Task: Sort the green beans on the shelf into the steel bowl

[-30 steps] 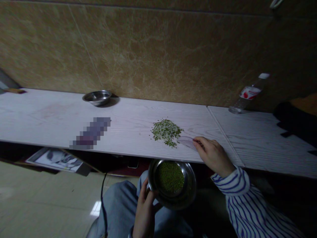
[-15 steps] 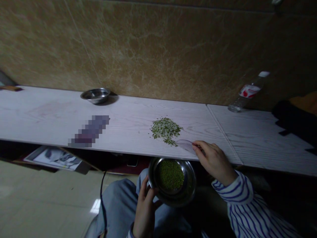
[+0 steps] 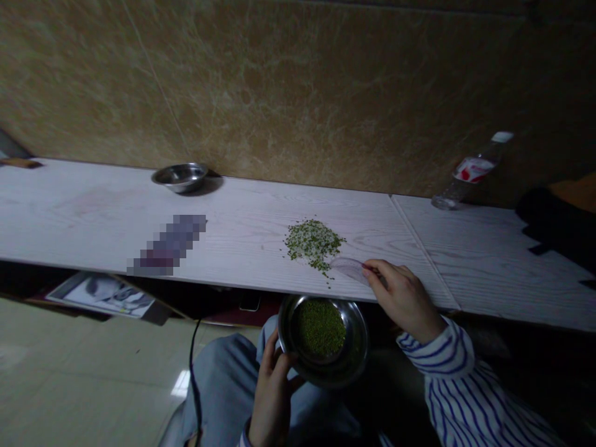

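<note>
My left hand (image 3: pixel 274 385) grips the rim of a steel bowl (image 3: pixel 358 338), held over my lap just below the table edge. Small green beans (image 3: pixel 321 328), which look like mung beans, cover its bottom. Between the thumb and fingers of my right hand (image 3: pixel 403 297) is a thin, see-through purplish plastic piece (image 3: pixel 349 269) with a curved edge; its exact kind is unclear. Its tip touches the near right side of a loose pile (image 3: pixel 313 241) of green beans mixed with white grains on the tabletop. A few beans trail from the pile towards the table's edge above the bowl.
On the white wood-grain table (image 3: pixel 246 236) stand a second steel bowl (image 3: pixel 180 178) near the wall and a clear bottle (image 3: pixel 472 171) at right. A blurred-out item (image 3: pixel 170 245) lies left. Underneath are an open drawer (image 3: pixel 105 295) and a phone-like object (image 3: pixel 250 302). A cable (image 3: pixel 193 366) hangs down.
Several beans have shifted from the pile's near side towards the table edge. My right hand and the plastic piece have barely moved. My left hand keeps the bowl in place.
</note>
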Demonstrator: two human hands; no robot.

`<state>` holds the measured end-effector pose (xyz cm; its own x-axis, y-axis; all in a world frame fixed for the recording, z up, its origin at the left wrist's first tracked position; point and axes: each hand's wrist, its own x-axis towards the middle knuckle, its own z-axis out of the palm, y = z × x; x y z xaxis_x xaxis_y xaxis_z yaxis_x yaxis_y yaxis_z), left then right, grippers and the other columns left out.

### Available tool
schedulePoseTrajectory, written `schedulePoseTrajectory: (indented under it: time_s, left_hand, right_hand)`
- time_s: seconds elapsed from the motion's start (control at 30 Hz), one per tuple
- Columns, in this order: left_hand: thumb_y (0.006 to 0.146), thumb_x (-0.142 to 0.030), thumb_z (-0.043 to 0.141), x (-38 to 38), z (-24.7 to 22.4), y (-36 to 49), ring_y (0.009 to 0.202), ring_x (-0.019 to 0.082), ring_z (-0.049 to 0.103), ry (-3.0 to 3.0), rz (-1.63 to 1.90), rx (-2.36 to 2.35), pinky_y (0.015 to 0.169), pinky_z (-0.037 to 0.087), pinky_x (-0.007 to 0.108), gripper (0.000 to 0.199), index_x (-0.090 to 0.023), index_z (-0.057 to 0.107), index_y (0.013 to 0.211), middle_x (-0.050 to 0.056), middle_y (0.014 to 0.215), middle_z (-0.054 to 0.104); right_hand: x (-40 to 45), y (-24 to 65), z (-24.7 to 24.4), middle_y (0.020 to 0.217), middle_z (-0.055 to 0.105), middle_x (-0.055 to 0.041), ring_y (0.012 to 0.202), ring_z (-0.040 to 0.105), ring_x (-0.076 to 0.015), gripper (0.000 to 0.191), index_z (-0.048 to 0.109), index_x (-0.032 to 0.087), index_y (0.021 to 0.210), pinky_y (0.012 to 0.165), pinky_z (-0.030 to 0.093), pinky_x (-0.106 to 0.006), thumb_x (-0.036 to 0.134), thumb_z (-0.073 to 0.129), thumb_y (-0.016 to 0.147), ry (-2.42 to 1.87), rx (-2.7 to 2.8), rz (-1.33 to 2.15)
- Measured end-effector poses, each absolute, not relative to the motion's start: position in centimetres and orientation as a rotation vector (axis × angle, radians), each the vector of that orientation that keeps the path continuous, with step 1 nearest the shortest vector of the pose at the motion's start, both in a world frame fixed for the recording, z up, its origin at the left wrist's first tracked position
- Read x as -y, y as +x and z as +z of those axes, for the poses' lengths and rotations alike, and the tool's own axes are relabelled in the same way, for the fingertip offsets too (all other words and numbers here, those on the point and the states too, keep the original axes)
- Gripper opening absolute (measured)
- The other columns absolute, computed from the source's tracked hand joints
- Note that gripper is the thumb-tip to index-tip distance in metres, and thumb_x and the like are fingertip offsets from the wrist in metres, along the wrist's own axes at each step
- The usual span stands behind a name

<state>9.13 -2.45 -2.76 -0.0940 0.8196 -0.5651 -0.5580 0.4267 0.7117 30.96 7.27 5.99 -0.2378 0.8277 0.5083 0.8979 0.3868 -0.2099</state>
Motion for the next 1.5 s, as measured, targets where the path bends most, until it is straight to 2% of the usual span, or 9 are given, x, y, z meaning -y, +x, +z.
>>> schedulePoseTrajectory:
  time_s: [0.43,0.73,0.9,1.27,1.5]
  left_hand:
    - [0.075,-0.035,0.06,2.5,-3.5,8.9,0.111,0.024,0.05,0.29,1.175,-1.199,0.072,0.05,0.032,0.056,-0.031,0.044,0.129,0.006,0.132,0.047]
    - [0.078,-0.038,0.057,2.4,-3.5,8.8,0.11,0.022,0.051,0.293,1.17,-1.191,0.076,0.049,0.032,0.05,-0.033,0.045,0.126,0.003,0.132,0.047]
    - [0.077,-0.039,0.057,2.4,-3.3,8.8,0.113,0.022,0.049,0.314,1.178,-1.201,0.073,0.049,0.03,0.05,-0.033,0.045,0.126,0.003,0.133,0.046]
    - [0.076,-0.035,0.058,2.5,-3.3,8.7,0.104,0.023,0.054,0.309,1.198,-1.198,0.071,0.049,0.032,0.054,-0.031,0.046,0.128,0.007,0.127,0.052]
    - [0.075,-0.032,0.058,2.5,-2.9,8.8,0.108,0.024,0.052,0.286,1.197,-1.204,0.07,0.05,0.032,0.059,-0.03,0.043,0.131,0.008,0.13,0.049]
  right_hand:
    - [-7.8,31.3,6.0,0.091,0.07,-0.0038,0.082,0.064,-0.0178,0.014,0.06,0.021,0.095,0.074,0.043,-0.032,0.026,0.048,0.09,-1.43,2.154,-0.084]
    - [-7.8,30.6,5.8,0.093,0.07,-0.0034,0.084,0.064,-0.0171,0.013,0.059,0.021,0.096,0.076,0.042,-0.033,0.025,0.048,0.09,-1.389,2.188,-0.035]
    - [-7.9,30.6,5.9,0.094,0.07,-0.0041,0.085,0.064,-0.0176,0.013,0.059,0.02,0.097,0.075,0.042,-0.033,0.025,0.048,0.09,-1.39,2.174,-0.041]
    - [-8.6,30.6,5.5,0.093,0.07,-0.0043,0.084,0.064,-0.0184,0.016,0.059,0.02,0.097,0.074,0.043,-0.033,0.025,0.046,0.09,-1.435,2.149,-0.067]
    - [-8.8,30.2,5.4,0.094,0.07,-0.0063,0.082,0.064,-0.0195,0.018,0.059,0.02,0.098,0.073,0.044,-0.034,0.026,0.044,0.091,-1.436,2.153,-0.085]
